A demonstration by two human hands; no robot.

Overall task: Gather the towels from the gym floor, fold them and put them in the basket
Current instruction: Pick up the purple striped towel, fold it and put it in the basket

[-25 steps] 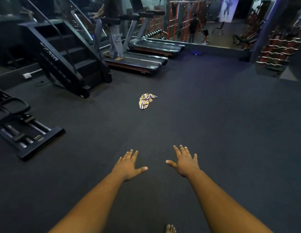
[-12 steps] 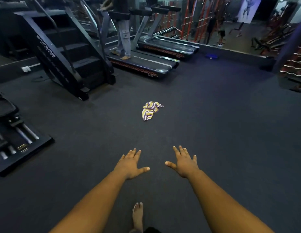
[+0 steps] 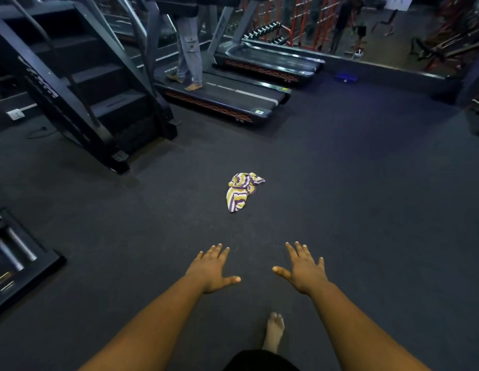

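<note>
A crumpled towel point(image 3: 242, 190) with yellow, purple and white stripes lies on the dark gym floor, ahead of me in the middle of the view. My left hand point(image 3: 213, 269) and my right hand point(image 3: 304, 270) are stretched out in front of me, palms down, fingers spread, holding nothing. Both hands are well short of the towel, one to each side of its line. My bare foot point(image 3: 274, 332) steps forward below the hands. No basket is in view.
A stair-climber machine point(image 3: 80, 97) stands at the left. Two treadmills point(image 3: 233, 100) lie beyond it, with a person point(image 3: 188, 49) walking on the nearer one. A weight bench frame point(image 3: 16, 253) sits at the lower left. Racks line the back right.
I have walked forward: the towel is closer and lower in view, and the machines at the left have slid nearer. Both hands stay open and outstretched.
</note>
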